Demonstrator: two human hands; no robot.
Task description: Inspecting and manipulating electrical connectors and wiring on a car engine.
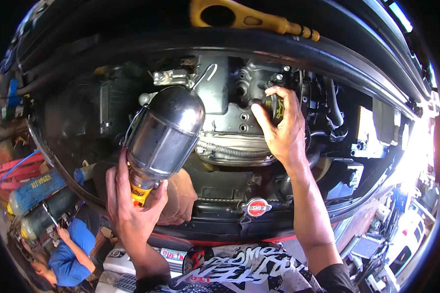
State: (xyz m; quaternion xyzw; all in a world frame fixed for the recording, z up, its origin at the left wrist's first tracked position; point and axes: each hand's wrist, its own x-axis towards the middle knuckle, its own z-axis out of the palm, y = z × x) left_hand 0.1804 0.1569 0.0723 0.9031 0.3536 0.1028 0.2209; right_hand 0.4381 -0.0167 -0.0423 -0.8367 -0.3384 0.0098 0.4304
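Observation:
I look down into an open car engine bay [230,132]. My left hand [132,205] grips the yellow handle of a caged work lamp [166,129], its metal hood tilted up over the engine. My right hand [281,129] reaches onto the engine top, fingers wrapped around a black oil filler cap [275,108] with yellow markings. A ribbed hose [230,150] runs just below that hand.
A red and silver radiator cap [257,207] sits at the front edge of the bay. A yellow hood prop [249,17] crosses the top. At lower left another person in a blue shirt [68,259] crouches beside gas cylinders [34,193]. A brown rag [181,198] lies beside the lamp.

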